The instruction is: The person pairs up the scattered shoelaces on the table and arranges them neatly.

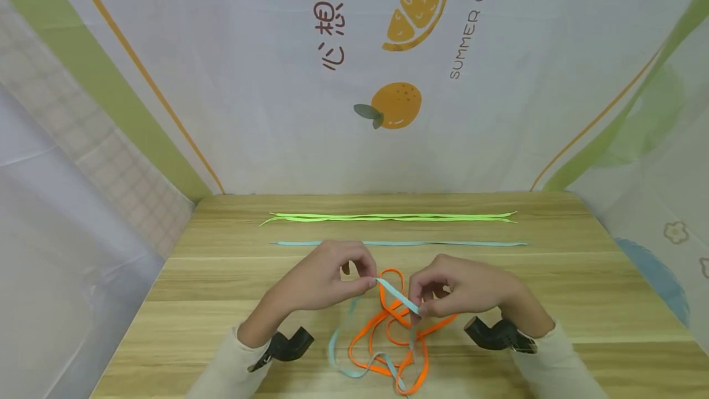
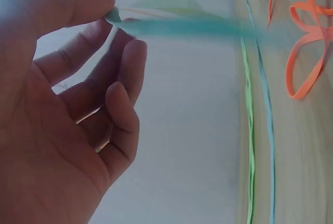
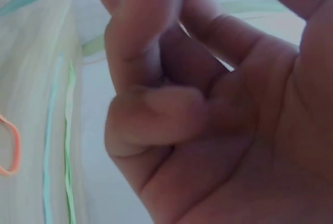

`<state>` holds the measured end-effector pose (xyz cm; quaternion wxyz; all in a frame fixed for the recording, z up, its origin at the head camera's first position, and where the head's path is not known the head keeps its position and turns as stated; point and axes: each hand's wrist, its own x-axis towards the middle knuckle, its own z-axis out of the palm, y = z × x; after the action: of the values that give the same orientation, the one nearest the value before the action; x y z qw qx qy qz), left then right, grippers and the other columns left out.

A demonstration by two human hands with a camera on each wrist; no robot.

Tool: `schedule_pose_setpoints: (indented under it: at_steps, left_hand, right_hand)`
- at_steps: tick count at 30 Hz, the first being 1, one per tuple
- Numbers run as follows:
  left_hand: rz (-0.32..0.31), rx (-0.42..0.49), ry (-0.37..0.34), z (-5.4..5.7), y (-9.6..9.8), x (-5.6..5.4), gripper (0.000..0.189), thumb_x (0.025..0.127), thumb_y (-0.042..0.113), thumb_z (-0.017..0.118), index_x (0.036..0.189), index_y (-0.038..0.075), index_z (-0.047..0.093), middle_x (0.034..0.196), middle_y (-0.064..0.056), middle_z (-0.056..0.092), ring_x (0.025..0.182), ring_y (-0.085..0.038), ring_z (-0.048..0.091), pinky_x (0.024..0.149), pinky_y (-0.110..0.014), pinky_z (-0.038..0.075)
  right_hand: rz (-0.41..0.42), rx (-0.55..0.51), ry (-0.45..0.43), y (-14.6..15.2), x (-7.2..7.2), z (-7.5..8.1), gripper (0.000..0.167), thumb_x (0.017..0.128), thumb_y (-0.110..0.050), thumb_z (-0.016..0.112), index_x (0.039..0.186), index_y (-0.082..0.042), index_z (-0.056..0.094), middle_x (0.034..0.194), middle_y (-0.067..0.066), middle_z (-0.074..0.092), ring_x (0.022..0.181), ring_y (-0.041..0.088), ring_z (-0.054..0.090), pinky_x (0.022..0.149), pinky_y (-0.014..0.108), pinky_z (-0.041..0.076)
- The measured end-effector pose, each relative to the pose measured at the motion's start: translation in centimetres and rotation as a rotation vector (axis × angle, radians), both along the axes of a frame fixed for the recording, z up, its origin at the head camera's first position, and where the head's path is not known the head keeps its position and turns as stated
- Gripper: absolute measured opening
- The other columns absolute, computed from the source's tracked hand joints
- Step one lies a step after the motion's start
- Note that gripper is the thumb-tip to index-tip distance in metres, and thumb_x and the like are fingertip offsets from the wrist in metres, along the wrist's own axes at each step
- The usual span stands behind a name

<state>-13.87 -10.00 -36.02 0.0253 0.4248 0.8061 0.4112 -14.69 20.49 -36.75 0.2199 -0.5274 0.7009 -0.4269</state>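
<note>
The left hand (image 1: 322, 274) pinches a light-blue flat shoelace (image 1: 397, 294) between thumb and index finger, its other fingers loosely bent and clear of it. The right hand (image 1: 466, 285) grips the same lace near thumb and index finger, the remaining fingers curling towards the palm. Held above the wooden table (image 1: 183, 300), the short span between the 2 hands slants down to the right and looks fairly taut. Lengths hang below both hands, dropping beside and among the loops of a tangled orange shoelace (image 2: 308, 37).

To handle the span well, the 2 pinches should sit squarely across the band, so it stays flat rather than rolling into a twist. An even, gentle pull seems best: a sharp tug could drag the orange loops along, as some blue length lies across them. Working clear of the straight light-blue lace (image 1: 393, 243) and the lime-green shoelaces (image 1: 332, 219) farther back would leave those lines undisturbed.
</note>
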Motion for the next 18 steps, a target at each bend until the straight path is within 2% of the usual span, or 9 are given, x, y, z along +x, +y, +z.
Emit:
schedule_pose_setpoints:
  at_steps: [5, 9, 12, 18]
  left_hand:
    - [0.007, 0.003, -0.052, 0.5, -0.8, 0.0, 0.008, 0.101, 0.013, 0.078, 0.096, 0.019, 0.075, 0.085, 0.019, 0.070, 0.084, -0.003, 0.068, 0.073, -0.029, 0.056]
    - [0.031, 0.011, -0.051, 0.9, -1.6, 0.0, 0.009, 0.102, 0.012, 0.077, 0.099, 0.020, 0.076, 0.086, 0.019, 0.071, 0.085, -0.004, 0.069, 0.074, -0.031, 0.055]
    - [0.051, 0.015, -0.026, 1.2, -2.3, -0.2, 0.009, 0.102, 0.012, 0.077, 0.101, 0.021, 0.078, 0.089, 0.018, 0.073, 0.086, -0.005, 0.070, 0.075, -0.033, 0.056]
    - [0.108, 0.000, -0.016, 1.5, -3.3, -0.7, 0.009, 0.102, 0.013, 0.076, 0.100, 0.022, 0.081, 0.088, 0.019, 0.073, 0.086, -0.006, 0.070, 0.076, -0.035, 0.056]
  right_hand:
    - [-0.054, 0.017, -0.090, 1.4, 0.2, 0.9, 0.020, 0.100, 0.005, 0.067, 0.099, -0.014, 0.072, 0.079, 0.008, 0.072, 0.068, 0.001, 0.057, 0.058, 0.020, 0.048]
    - [-0.122, 0.026, -0.071, 2.8, 0.1, 1.6, 0.022, 0.098, 0.006, 0.071, 0.099, -0.017, 0.074, 0.078, 0.005, 0.070, 0.066, 0.002, 0.054, 0.058, 0.021, 0.049]
    - [-0.166, 0.019, -0.032, 4.1, 0.0, 2.2, 0.025, 0.098, 0.006, 0.073, 0.098, -0.019, 0.075, 0.079, -0.002, 0.071, 0.065, 0.004, 0.053, 0.058, 0.021, 0.048]
    - [-0.246, -0.004, 0.009, 6.7, -0.1, 2.9, 0.025, 0.101, 0.008, 0.070, 0.101, -0.017, 0.076, 0.083, 0.000, 0.072, 0.065, 0.016, 0.060, 0.058, 0.028, 0.051]
